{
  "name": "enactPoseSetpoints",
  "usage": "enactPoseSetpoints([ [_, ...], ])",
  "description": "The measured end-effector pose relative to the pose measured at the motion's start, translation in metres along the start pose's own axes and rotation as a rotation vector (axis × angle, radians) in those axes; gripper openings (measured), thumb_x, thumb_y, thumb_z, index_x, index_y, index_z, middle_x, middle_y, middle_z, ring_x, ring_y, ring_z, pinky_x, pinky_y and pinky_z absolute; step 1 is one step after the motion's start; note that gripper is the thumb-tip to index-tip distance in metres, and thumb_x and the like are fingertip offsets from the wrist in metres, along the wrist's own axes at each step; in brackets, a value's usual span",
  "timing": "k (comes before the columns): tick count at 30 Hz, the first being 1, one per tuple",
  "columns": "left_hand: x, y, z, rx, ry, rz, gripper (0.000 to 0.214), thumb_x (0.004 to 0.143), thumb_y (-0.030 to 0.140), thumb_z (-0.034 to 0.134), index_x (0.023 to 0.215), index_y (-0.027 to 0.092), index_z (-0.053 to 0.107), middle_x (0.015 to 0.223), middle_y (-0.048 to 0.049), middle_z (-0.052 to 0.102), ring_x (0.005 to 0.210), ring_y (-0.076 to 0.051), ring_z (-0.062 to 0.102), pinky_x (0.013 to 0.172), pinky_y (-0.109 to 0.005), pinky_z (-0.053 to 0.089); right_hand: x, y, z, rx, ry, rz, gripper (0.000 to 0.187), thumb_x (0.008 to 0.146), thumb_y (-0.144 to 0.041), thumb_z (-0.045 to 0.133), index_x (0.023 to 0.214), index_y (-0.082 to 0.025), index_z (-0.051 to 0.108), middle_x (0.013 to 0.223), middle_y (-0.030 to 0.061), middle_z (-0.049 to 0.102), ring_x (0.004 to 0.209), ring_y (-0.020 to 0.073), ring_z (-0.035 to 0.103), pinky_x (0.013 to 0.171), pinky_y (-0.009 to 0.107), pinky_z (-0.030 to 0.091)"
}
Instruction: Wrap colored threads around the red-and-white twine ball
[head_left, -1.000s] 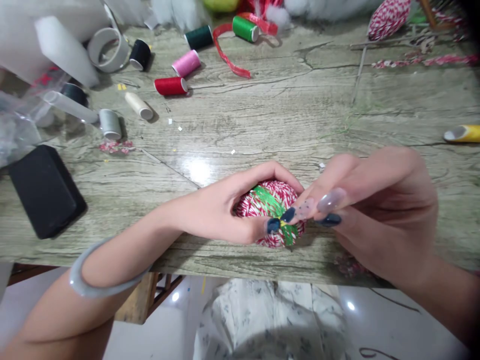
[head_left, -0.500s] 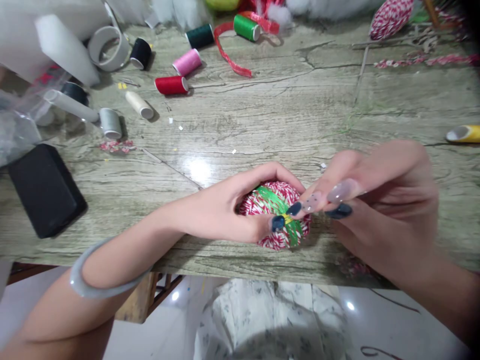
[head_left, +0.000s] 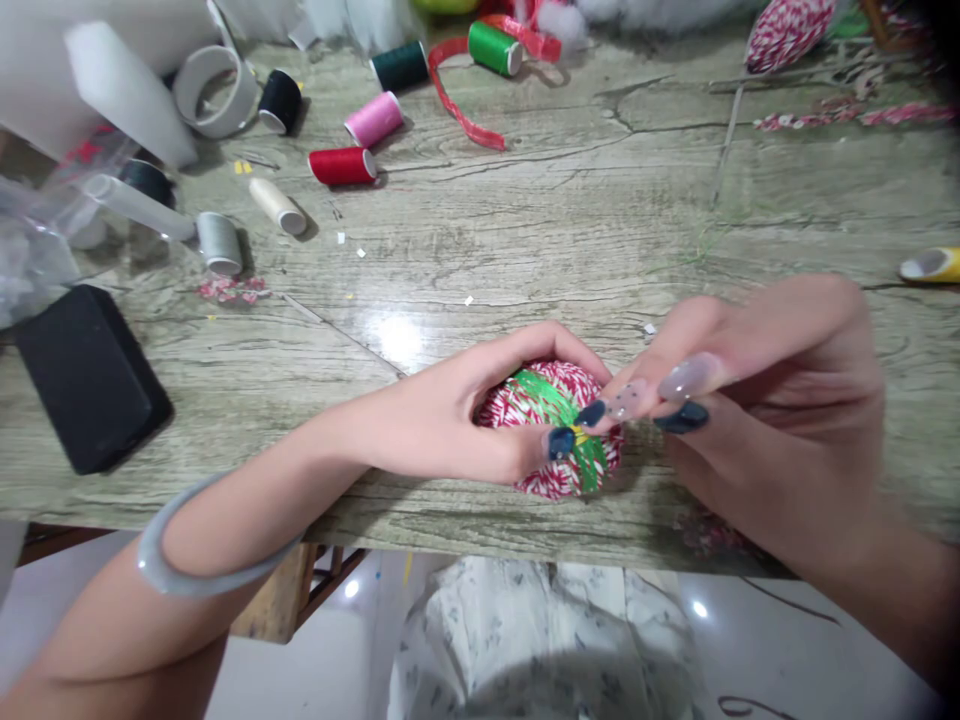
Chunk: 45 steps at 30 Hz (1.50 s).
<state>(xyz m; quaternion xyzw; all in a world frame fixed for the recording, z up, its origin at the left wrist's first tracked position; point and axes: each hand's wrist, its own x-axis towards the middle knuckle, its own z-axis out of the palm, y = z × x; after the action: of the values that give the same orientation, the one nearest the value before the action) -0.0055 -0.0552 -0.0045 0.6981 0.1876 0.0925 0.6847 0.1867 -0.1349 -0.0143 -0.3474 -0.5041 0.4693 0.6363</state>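
The left hand (head_left: 450, 418) curls its fingers round the yarn ball (head_left: 544, 395) near the table (head_left: 555, 240) edge — slackening could let it twist — while the right hand's (head_left: 787, 410) nearly closed fingers touch it, any pinch unclear.

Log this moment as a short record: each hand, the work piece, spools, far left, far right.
left hand: wrapped around the ball, thumb on its near side
right hand: fingertip at the ball's yellow patch; anything pinched is too small to tell
work piece: red-and-white ball with a green band and yellow patch
spools: red, pink, bright green, cream, among others
far left: black rectangular object
far right: yellow object, cut off by the frame
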Motion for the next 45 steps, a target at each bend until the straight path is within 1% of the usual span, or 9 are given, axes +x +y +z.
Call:
enactPoseSetpoints([
  [9, 0.0002, 0.002, 0.0024, 0.001, 0.014, -0.015, 0.042, 0.071, 0.018, 0.064, 0.112, 0.02, 0.057, 0.104, -0.0046, 0.066, 0.09, -0.02, 0.063, 0.074, -0.028, 0.054, 0.0006, -0.0004, 0.0005, -0.015, -0.002, -0.023, 0.016, 0.076, -0.007, 0.076, 0.085, -0.019, 0.073, 0.076, 0.001, 0.069, 0.064, 0.0141, 0.067, 0.054, 0.027, 0.058],
  [16, 0.0004, 0.0027, 0.0029, 0.024, 0.028, -0.024, 0.041, 0.07, 0.018, 0.064, 0.111, 0.021, 0.057, 0.101, -0.0038, 0.066, 0.086, -0.02, 0.063, 0.071, -0.028, 0.053, -0.0009, 0.0009, -0.0007, -0.064, -0.023, -0.045, 0.018, 0.08, -0.012, 0.075, 0.091, -0.025, 0.072, 0.079, 0.0, 0.07, 0.069, 0.0143, 0.067, 0.059, 0.027, 0.057],
  [24, 0.0004, 0.0009, 0.0015, 0.037, 0.014, -0.009, 0.039, 0.071, 0.019, 0.065, 0.109, 0.022, 0.057, 0.098, -0.0031, 0.066, 0.083, -0.019, 0.062, 0.068, -0.028, 0.052, -0.0005, -0.0012, 0.0001, -0.105, -0.03, -0.053, 0.014, 0.08, -0.014, 0.075, 0.09, -0.025, 0.073, 0.078, 0.0, 0.07, 0.068, 0.0141, 0.065, 0.058, 0.027, 0.055],
  [28, 0.0004, 0.0019, 0.0024, 0.02, 0.014, -0.017, 0.038, 0.072, 0.021, 0.065, 0.109, 0.022, 0.057, 0.099, -0.0035, 0.066, 0.083, -0.02, 0.063, 0.069, -0.028, 0.052, -0.0014, -0.004, -0.0001, -0.095, -0.035, -0.012, 0.014, 0.081, -0.012, 0.073, 0.09, -0.023, 0.072, 0.079, 0.0012, 0.069, 0.069, 0.0152, 0.066, 0.057, 0.029, 0.056],
  [30, 0.0003, 0.0034, 0.0029, 0.018, 0.014, -0.032, 0.038, 0.072, 0.02, 0.064, 0.109, 0.021, 0.057, 0.1, -0.0037, 0.066, 0.085, -0.02, 0.063, 0.07, -0.029, 0.052, -0.002, -0.004, -0.0003, -0.093, -0.027, 0.021, 0.016, 0.082, -0.012, 0.072, 0.091, -0.025, 0.072, 0.08, 0.0007, 0.069, 0.067, 0.0156, 0.065, 0.055, 0.03, 0.056],
  [33, 0.0002, 0.0063, 0.0035, 0.03, 0.012, -0.069, 0.037, 0.073, 0.017, 0.061, 0.11, 0.02, 0.056, 0.101, -0.0033, 0.066, 0.087, -0.02, 0.063, 0.072, -0.028, 0.052, -0.0025, -0.0032, -0.0005, -0.083, -0.023, 0.014, 0.02, 0.079, -0.011, 0.074, 0.09, -0.028, 0.071, 0.079, -0.001, 0.069, 0.064, 0.0152, 0.065, 0.053, 0.029, 0.056],
  [38, -0.0002, 0.0079, 0.0032, 0.028, 0.013, -0.068, 0.037, 0.072, 0.014, 0.061, 0.108, 0.02, 0.056, 0.099, -0.0018, 0.064, 0.085, -0.018, 0.062, 0.071, -0.026, 0.051, -0.0021, -0.0049, 0.0016, -0.085, -0.001, 0.038, 0.014, 0.08, -0.009, 0.073, 0.088, -0.021, 0.072, 0.079, 0.0019, 0.069, 0.069, 0.0161, 0.067, 0.058, 0.029, 0.057],
  [42, -0.0004, 0.0073, 0.0027, 0.026, 0.005, -0.074, 0.037, 0.072, 0.014, 0.06, 0.108, 0.021, 0.056, 0.098, -0.0007, 0.063, 0.083, -0.017, 0.06, 0.069, -0.025, 0.05, -0.0009, -0.0041, 0.0031, -0.074, -0.017, -0.025, 0.014, 0.081, -0.013, 0.073, 0.09, -0.024, 0.071, 0.078, -0.001, 0.069, 0.062, 0.0132, 0.065, 0.052, 0.026, 0.054],
  [45, -0.0005, 0.0071, 0.0028, 0.028, 0.013, -0.078, 0.037, 0.072, 0.015, 0.061, 0.108, 0.021, 0.056, 0.097, -0.0009, 0.063, 0.084, -0.017, 0.06, 0.07, -0.026, 0.05, -0.0006, -0.0022, 0.0026, -0.071, -0.007, -0.003, 0.015, 0.081, -0.012, 0.073, 0.091, -0.024, 0.072, 0.078, -0.0002, 0.069, 0.063, 0.0144, 0.066, 0.053, 0.027, 0.057],
])
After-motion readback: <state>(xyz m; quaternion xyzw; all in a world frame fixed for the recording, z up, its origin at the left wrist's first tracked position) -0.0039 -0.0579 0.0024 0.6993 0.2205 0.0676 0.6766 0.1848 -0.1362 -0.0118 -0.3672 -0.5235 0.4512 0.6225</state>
